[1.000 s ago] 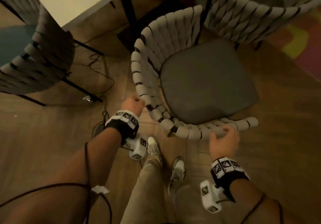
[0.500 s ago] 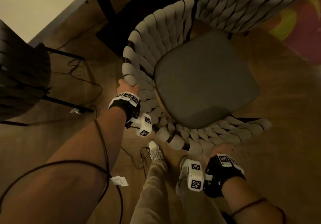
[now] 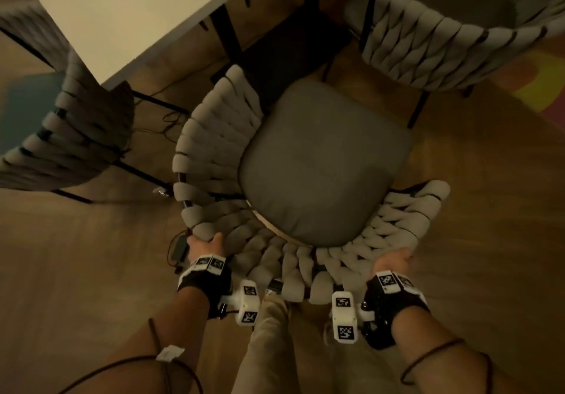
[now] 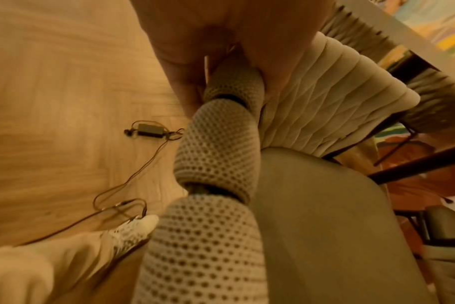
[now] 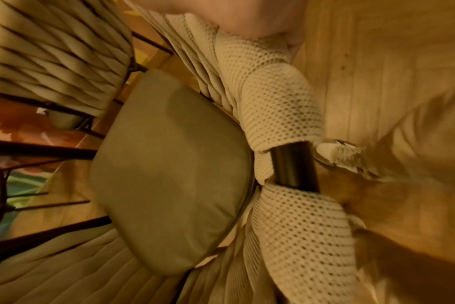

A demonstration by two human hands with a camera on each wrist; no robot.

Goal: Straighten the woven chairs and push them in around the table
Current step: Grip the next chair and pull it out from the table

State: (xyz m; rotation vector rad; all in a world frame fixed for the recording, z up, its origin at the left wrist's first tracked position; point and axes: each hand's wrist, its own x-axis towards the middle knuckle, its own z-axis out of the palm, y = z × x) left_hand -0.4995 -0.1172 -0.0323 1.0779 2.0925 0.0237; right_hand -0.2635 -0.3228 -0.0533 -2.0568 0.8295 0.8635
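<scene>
Scene: A person stands behind a woven chair (image 3: pixel 214 161), both hands on its curved top rail, on a wood floor beside a pale table (image 3: pixel 128 11).
Left hand (image 3: pixel 204 245): Fingers and thumb wrapped round a padded band of the rail at the chair's back-left curve; the left wrist view shows the grip closed on the mesh-covered tube.
Right hand (image 3: pixel 393 261): Set on the rail at the back-right curve; it looks clasped over the band, though the fingertips are hidden beneath the weave.
Chair's position: Directly ahead of the person, its grey seat cushion (image 3: pixel 321 164) between the hands and the table. The open front faces the dark table base (image 3: pixel 284 48), angled slightly off the table edge.
Key relation: The push line runs from the hands through the cushion toward the table; both hands sit about equally near, one on each side of that line.
Neighbours: A second woven chair (image 3: pixel 434 54) stands close at the right front, a third chair (image 3: pixel 76 136) to the left.
Hazard: A cable and adapter (image 3: pixel 179 248) lie on the floor just beside the left hand's corner and could snag a leg.
</scene>
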